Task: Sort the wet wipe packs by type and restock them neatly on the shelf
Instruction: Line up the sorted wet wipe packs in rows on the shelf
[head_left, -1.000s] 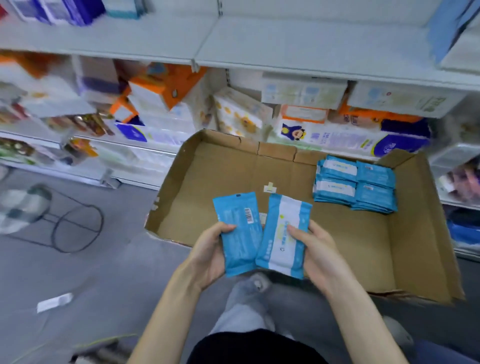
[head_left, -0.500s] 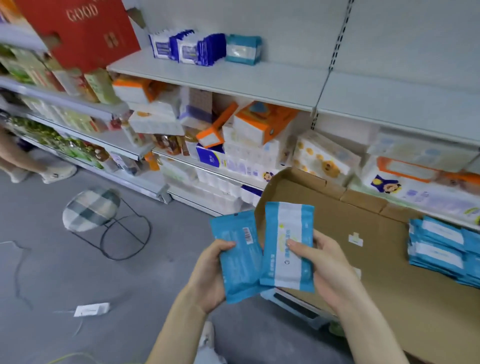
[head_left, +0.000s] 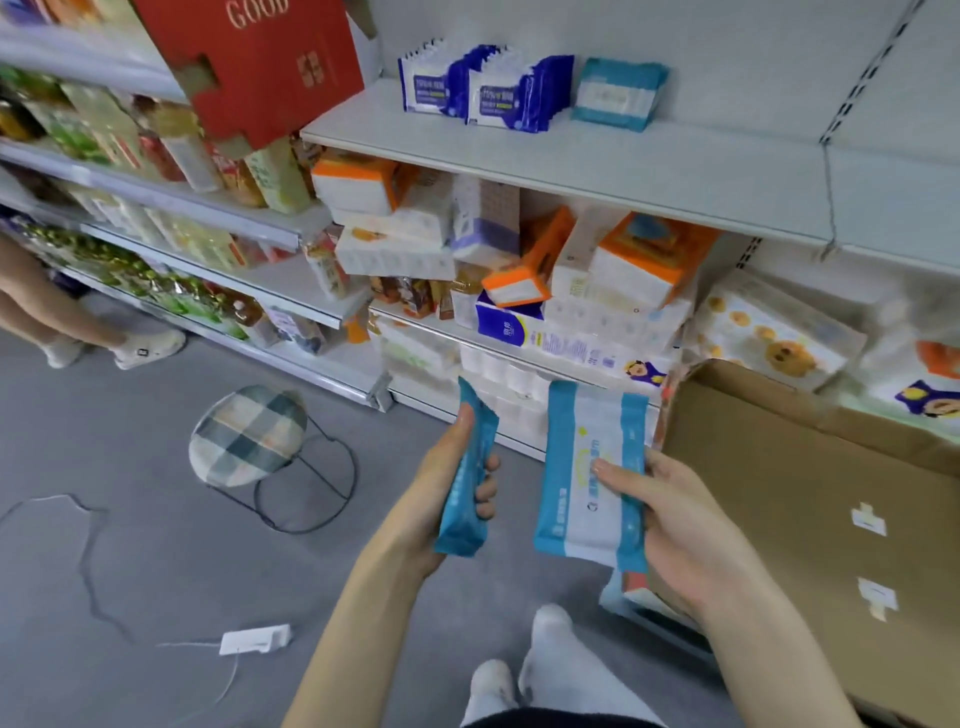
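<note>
My left hand (head_left: 452, 493) grips a light-blue wet wipe pack (head_left: 470, 467) edge-on, fingers curled round it. My right hand (head_left: 670, 525) holds a second light-blue and white wipe pack (head_left: 587, 467) face up, thumb across its front. The two packs are apart, low in front of the shelving. On the grey shelf (head_left: 597, 161) above stand two rows of dark-blue wipe packs (head_left: 488, 88) and one light-blue pack (head_left: 618, 93) to their right.
An open cardboard box (head_left: 810, 493) lies at the right. Tissue packs (head_left: 597, 275) crowd the lower shelves. A plaid stool (head_left: 249, 436), a white power adapter (head_left: 254, 639) and a cable lie on the floor. Another person's feet (head_left: 145, 348) stand at the left. A red box (head_left: 260, 62) hangs upper left.
The view swung up and left from the box to the shelf. My hands moved apart, separating the two packs; the left pack turned edge-on.
</note>
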